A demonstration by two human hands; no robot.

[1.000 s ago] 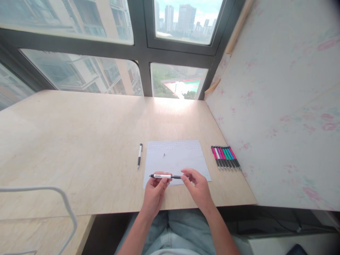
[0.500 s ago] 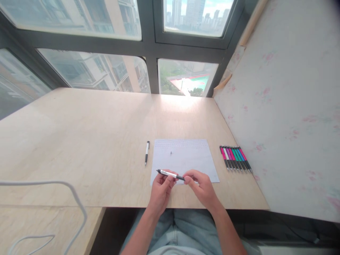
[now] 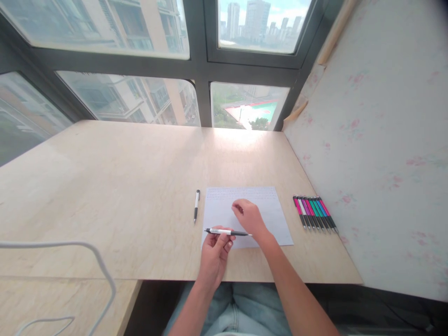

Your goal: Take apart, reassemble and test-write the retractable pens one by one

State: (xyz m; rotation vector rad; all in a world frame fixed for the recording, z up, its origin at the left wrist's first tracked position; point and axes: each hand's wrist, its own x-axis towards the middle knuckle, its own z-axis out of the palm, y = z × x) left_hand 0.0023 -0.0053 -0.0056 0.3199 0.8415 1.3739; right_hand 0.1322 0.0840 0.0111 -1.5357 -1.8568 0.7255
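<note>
A white pen with a black grip (image 3: 224, 231) lies level in my left hand (image 3: 214, 254), pinched between thumb and fingers. A thin pale tip sticks out of its right end. Over the middle of a sheet of paper (image 3: 269, 224) is my right hand (image 3: 249, 217), its fingers drawn together and pointing left. Whatever those fingers hold is too small or hidden to make out. Lines of handwriting run along the paper's top. Just left of the sheet rests a second white and black pen (image 3: 197, 205).
A row of several coloured pens (image 3: 315, 212) lies to the right by the flowered wall (image 3: 392, 154). A white cable (image 3: 94, 252) loops at the lower left. Windows stand behind the wooden desk (image 3: 122, 196).
My right hand has left the pen's grip end and moved up over the paper, where a small dark piece lay; that piece no longer shows. My left hand still holds the pen.
</note>
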